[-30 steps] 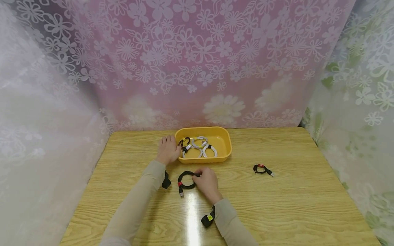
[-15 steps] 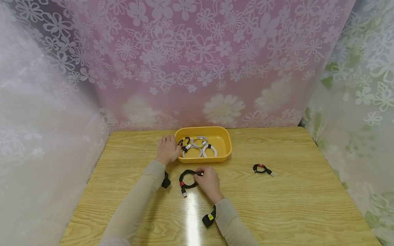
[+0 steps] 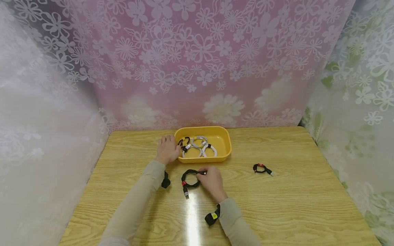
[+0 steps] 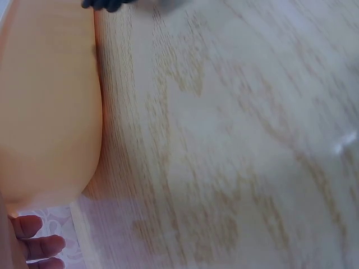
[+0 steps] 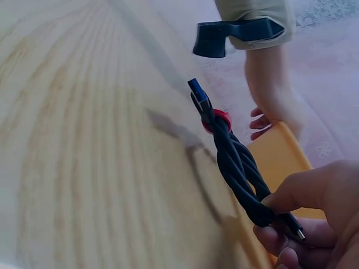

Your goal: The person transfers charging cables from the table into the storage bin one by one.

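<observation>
My right hand (image 3: 212, 182) pinches a coiled black USB cable (image 3: 184, 177) near one end, between thumb and fingers. In the right wrist view the cable (image 5: 238, 171) has a red tie and hangs above the table, its shadow below. Its thin metal plug tip pokes out past my fingers, and a wider USB plug points away. My left hand (image 3: 167, 150) holds the left wall of a yellow plastic box (image 3: 226, 140), thumb over the rim. In the left wrist view several of its fingers (image 4: 45, 245) hang outside that wall. Several coiled cables lie in the box.
A smaller black USB cable (image 3: 261, 168) with a red tie lies on the wooden table (image 3: 292, 198), right of my right hand. A pink flowered curtain (image 3: 200, 68) hangs behind the table, and pale curtains close off both sides.
My right hand has shifted slightly to the right with the black USB cable. The left hand and the box have stayed in place.
</observation>
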### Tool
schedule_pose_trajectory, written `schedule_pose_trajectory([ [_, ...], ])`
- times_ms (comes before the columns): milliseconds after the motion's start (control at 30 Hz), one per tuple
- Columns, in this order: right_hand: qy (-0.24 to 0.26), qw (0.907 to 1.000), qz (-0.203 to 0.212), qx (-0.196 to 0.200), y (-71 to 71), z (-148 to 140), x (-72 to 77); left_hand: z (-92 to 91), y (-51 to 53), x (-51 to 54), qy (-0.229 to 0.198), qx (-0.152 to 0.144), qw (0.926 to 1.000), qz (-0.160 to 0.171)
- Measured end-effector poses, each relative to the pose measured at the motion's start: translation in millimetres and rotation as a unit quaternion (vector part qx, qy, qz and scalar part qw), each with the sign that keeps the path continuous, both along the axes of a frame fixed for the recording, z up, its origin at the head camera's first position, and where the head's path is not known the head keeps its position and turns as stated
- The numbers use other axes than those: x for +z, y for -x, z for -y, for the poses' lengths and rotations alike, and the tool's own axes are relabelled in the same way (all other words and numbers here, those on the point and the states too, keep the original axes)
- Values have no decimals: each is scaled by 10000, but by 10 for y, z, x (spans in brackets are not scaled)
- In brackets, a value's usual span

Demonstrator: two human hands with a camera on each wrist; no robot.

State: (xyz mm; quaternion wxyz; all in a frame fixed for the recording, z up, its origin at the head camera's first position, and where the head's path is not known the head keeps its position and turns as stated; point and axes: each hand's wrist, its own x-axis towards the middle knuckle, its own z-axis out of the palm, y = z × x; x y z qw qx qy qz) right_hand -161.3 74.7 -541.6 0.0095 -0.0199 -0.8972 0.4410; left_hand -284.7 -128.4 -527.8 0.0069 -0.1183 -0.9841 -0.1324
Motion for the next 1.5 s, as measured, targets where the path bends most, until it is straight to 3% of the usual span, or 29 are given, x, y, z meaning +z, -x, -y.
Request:
schedule_pose_trajectory([
  [333,76,9998,145,107,6,-66,206,-2,-14,10,-19,33,10000,-31],
  [767,101,9990,-275,335,66,-239,439,-9,-8,21,36,57,10000,-44],
  [1133,50,9995,-195,259,181,-403,621,-5,-29,28,-51,7,10000,-24],
  [1500,-138,9996,-100,206,372,-554,676,-9,-27,39,-32,-20,10000,29],
])
